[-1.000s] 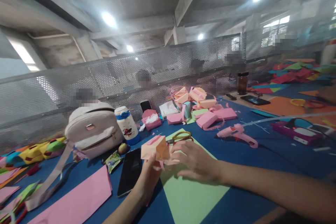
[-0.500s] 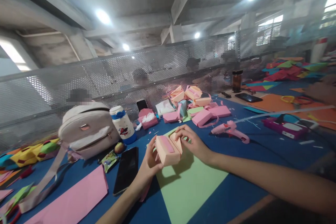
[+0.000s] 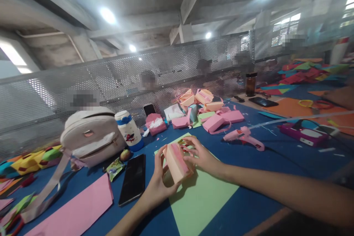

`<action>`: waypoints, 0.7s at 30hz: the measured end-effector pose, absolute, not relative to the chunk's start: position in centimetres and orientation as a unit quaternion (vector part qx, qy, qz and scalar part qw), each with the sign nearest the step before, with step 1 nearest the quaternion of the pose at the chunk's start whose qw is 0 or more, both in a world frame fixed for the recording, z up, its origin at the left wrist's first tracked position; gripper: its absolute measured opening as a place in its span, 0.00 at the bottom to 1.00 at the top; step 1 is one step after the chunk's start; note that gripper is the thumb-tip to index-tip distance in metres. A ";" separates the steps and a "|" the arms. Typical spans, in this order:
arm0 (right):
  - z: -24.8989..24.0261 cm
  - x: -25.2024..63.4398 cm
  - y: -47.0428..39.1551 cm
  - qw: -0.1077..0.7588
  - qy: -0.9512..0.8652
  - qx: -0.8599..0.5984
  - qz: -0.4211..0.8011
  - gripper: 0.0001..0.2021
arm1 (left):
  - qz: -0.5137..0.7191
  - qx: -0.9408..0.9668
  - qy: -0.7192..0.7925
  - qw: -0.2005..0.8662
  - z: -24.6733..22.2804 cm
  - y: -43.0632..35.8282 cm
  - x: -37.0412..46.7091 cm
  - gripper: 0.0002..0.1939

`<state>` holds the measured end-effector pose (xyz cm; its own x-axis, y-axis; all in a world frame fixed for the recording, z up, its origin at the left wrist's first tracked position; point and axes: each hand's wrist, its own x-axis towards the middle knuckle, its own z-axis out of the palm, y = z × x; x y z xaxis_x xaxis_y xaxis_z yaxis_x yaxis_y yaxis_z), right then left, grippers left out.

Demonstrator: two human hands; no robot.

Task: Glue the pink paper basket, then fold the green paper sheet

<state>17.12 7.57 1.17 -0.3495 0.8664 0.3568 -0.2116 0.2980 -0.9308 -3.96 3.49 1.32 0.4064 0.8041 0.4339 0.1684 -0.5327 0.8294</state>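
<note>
A small peach paper box (image 3: 174, 164) with a pink strip along it is held above a light green sheet of paper (image 3: 203, 202). My left hand (image 3: 160, 180) grips the box from the left, thumb at its near end and fingers along its far left edge. My right hand (image 3: 203, 155) is on the box's right side, its curled fingers and thumb against the pink strip and edge. The box's underside and right side are partly hidden. Right of my right hand lies a pink glue gun (image 3: 245, 138).
Left stand a pale backpack (image 3: 91, 138), a white and blue bottle (image 3: 129, 131) and a black phone (image 3: 132, 180). A pink sheet (image 3: 77, 208) lies nearer. Pink and peach paper boxes (image 3: 217, 122) are piled before a perforated metal screen (image 3: 171, 77). A purple power strip (image 3: 302, 135) sits right.
The box has been turned so its plain peach side faces up and the pink strip faces right. My right hand has shifted slightly along it; my left hand has moved a little nearer.
</note>
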 end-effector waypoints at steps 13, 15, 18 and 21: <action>2.3 17.4 6.3 0.395 -0.518 -0.216 0.728 0.30 | 0.354 0.862 0.326 0.159 2.1 3.0 -4.6 0.33; 2.1 17.4 6.5 0.403 -0.517 -0.232 0.718 0.31 | 0.348 0.861 0.334 0.159 2.1 3.0 -4.7 0.35; 1.8 17.4 6.7 0.421 -0.524 -0.245 0.699 0.31 | 0.361 0.849 0.338 0.186 1.7 3.4 -4.8 0.42; 1.9 17.4 6.8 0.449 -0.535 -0.243 0.673 0.32 | 0.383 0.831 0.346 0.206 1.3 3.7 -4.7 0.40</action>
<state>17.44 6.79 1.86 -0.4790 0.8642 0.1541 -0.3449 -0.0238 -0.9384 -4.69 3.66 1.31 0.4674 0.7328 0.4945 0.4162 -0.6759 0.6081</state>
